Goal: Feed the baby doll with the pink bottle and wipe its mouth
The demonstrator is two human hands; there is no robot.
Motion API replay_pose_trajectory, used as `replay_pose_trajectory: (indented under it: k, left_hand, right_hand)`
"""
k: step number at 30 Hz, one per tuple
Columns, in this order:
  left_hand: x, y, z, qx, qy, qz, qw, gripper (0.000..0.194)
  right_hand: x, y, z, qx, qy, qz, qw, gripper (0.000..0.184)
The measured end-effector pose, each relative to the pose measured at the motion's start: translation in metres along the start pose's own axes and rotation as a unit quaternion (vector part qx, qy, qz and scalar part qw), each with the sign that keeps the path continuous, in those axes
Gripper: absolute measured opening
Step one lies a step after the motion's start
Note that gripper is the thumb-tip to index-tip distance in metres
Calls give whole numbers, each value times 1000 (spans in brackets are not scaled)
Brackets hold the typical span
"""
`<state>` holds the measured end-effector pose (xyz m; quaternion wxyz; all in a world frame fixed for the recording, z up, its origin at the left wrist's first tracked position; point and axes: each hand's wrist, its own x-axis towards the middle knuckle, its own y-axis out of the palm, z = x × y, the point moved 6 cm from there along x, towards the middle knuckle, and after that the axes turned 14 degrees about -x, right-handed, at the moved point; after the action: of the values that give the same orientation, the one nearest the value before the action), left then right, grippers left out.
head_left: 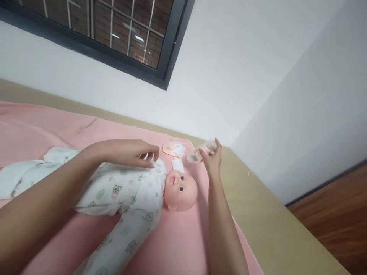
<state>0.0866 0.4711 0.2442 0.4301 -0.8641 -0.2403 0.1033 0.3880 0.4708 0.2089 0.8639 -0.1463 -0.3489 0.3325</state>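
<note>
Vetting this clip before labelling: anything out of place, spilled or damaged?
One small oddity: a pale curl at the edge of the wooden surface, apart from the doll and the bottle in the right hand. Too small to identify. No spill or damage stands out.

No legible lettering, labels or numbers.

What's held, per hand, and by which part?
Right hand: clear bottle, by its side and the end at picture right. Left hand, over the doll's chest: can't tell whether anything is held.
</note>
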Motion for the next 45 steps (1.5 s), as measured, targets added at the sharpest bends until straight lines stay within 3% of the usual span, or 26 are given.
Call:
replay_pose_trajectory:
  k: [6, 11, 14, 19, 22, 26, 30, 34, 39, 45]
  left_hand:
    - [3, -13, -3, -21, 25, -201, 979, 36]
    - [-1, -10, -23, -59, 86, -261, 960, 66]
    - [-4, -10, -33, -59, 90, -281, 954, 72]
    - [-6, -12, -38, -50, 96, -282, 953, 67]
    - [-3, -12, -35, -43, 99, -277, 955, 64]
    - [3, -13, -24, -30, 96, -278, 955, 63]
    - [7, -26, 4, -19, 53, -312, 948, 52]
    - [3, -47, 49, -48, -61, -355, 932, 47]
    - [-11, -62, 93, -33, -194, -349, 916, 52]
    - [-21, -69, 146, -6, -243, -318, 916, 58]
  right_hand:
    - [-34, -2, 88, 202, -84, 109, 970, 86]
    - [-79, 3, 139, 257, -145, 146, 944, 80]
    - [-96, 8, 152, 282, -159, 157, 933, 79]
    - [-104, 14, 159, 276, -190, 175, 926, 68]
    - [-101, 13, 158, 270, -199, 152, 930, 58]
    - [-96, 4, 156, 272, -185, 110, 938, 61]
    - [-79, -14, 144, 261, -169, 53, 949, 65]
    - [-44, -19, 107, 210, -141, 13, 967, 66]
    - [-11, 5, 33, 21, -56, 18, 998, 62]
    - [-13, 46, -43, -153, 19, 89, 984, 62]
